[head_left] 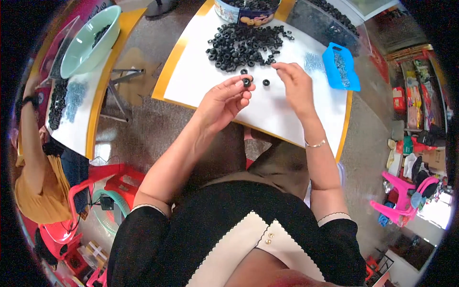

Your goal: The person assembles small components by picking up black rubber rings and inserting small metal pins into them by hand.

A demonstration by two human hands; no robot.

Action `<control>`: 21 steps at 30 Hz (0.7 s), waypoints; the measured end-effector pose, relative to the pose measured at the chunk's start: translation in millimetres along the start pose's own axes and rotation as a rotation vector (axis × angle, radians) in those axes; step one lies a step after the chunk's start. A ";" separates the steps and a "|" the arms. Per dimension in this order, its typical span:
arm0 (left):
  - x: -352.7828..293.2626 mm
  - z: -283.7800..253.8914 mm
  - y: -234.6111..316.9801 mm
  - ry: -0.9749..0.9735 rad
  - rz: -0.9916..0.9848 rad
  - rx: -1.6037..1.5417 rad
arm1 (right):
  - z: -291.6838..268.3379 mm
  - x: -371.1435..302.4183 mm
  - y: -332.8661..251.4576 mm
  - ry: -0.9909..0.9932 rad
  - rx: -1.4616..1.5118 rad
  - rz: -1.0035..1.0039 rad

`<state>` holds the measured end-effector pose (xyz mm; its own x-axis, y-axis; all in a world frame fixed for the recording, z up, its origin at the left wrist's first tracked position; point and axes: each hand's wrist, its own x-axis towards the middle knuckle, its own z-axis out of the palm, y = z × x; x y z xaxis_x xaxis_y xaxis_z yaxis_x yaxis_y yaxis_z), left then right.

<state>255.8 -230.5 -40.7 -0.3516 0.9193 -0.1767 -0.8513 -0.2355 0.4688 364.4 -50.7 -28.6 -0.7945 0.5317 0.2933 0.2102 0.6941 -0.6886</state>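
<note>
Left hand: your left hand [224, 98] is raised over the near part of the table [287, 110], thumb and fingertips pinching a black ring [246, 82].
Right hand: your right hand [296, 83] hovers fingers down at the near edge of the pile [246, 45], fingers loosely curled; you cannot tell whether they pinch anything.
Loose ring: a second ring [266, 82] lies on the table between your hands, just beside the held one, not touching it.
Pile: black rings heaped on the far half of the white, yellow-edged table.
Tin: a round tin [246, 12] with a blue printed wall stands at the far edge, dark rings inside.
Blue scoop: a blue plastic scoop [340, 67] lies right of the pile, holding small grey metal parts; more grey parts [313, 62] are scattered just beside it.
Green bowl: a pale green bowl [88, 40] sits on the second table at your left, near another person's arm [26, 129].
Packages: red and yellow packs [413, 100] line the shelves at far right.
</note>
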 end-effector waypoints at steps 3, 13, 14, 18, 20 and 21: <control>-2.0 -0.7 -0.3 0.006 -0.014 0.013 | -8.4 -12.5 -39.1 -0.040 0.523 0.208; -2.5 11.7 -3.3 0.034 0.071 0.138 | 9.1 -33.6 -61.0 0.029 0.890 0.169; -2.5 11.8 -3.5 0.035 0.072 0.137 | 10.3 -34.2 -60.0 0.027 0.890 0.170; -3.1 11.6 -3.2 0.030 0.085 0.190 | 13.8 -36.3 -57.2 0.024 0.816 0.178; -3.2 11.6 -3.9 0.029 0.093 0.192 | 13.6 -37.6 -56.9 0.028 0.744 0.161; -2.9 11.8 -4.6 0.044 0.115 0.213 | 13.7 -38.1 -56.3 0.037 0.708 0.122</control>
<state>265.4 -228.4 -32.2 -0.4620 0.8746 -0.1471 -0.7052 -0.2617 0.6590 375.1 -116.7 -10.1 -0.7667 0.6101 0.2001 -0.1331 0.1539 -0.9791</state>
